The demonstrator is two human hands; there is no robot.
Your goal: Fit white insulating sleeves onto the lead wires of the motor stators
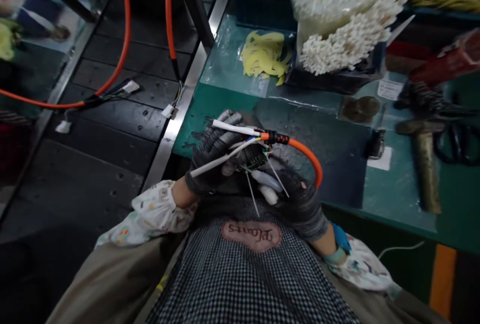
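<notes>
Both my hands wear dark grey gloves and meet in front of my apron around a wired motor part (258, 160), mostly hidden, with green showing at its edge. My left hand (212, 151) is curled around its left side. Closed against the right side is my right hand (302, 199), its fingertips partly hidden. An orange cable (305, 156) with a black ribbed sleeve (277, 137) arches over the part. White-sleeved leads (234, 127) run from the cable's end across my left fingers. Two thin white cable ties (252, 194) stick out toward my apron.
Yellow strips (264, 56) and a bin of white pieces (341, 39) stand at the bench's back. A hammer (425, 164) and black-handled scissors (457, 144) lie right. Orange cables with white connectors (129, 87) hang over the dark slatted conveyor (123, 119) at left.
</notes>
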